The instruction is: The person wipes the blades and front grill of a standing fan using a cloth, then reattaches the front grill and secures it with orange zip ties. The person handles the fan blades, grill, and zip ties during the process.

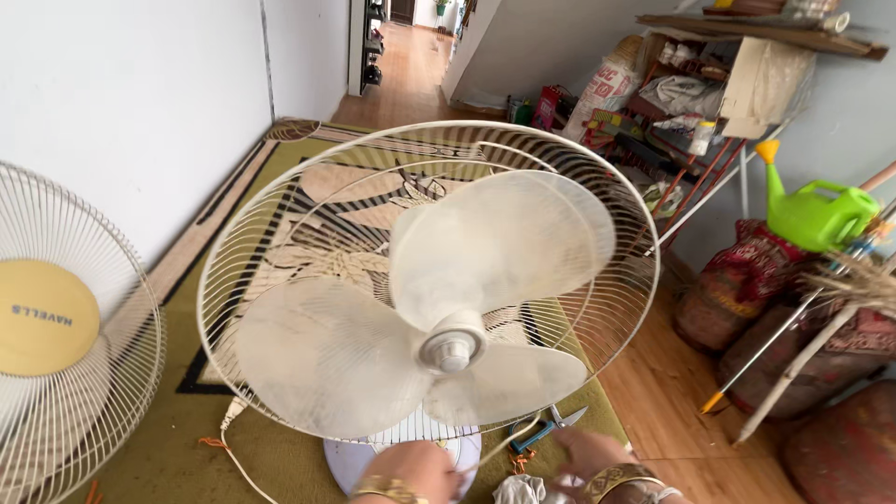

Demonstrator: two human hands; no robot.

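Note:
A white pedestal fan lies tilted toward me on a patterned carpet, its rear wire guard [280, 201] open and three translucent white blades [485, 252] mounted on the hub [451, 350]. My left hand [411, 471], wearing a gold bangle, rests at the bottom of the view against the fan's round base [347, 459]. My right hand [597, 457], also with bangles, is low on the right, near a white cloth [518, 489] and a pair of blue-handled pliers [546, 427]. Whether either hand grips anything is hidden.
The detached front guard [65, 345] with a yellow centre disc leans against the left wall. A white power cord [229, 439] trails over the carpet. At right stand a green watering can [817, 215], stuffed sacks [747, 289], sticks and a cluttered shelf [691, 103]. A hallway opens behind.

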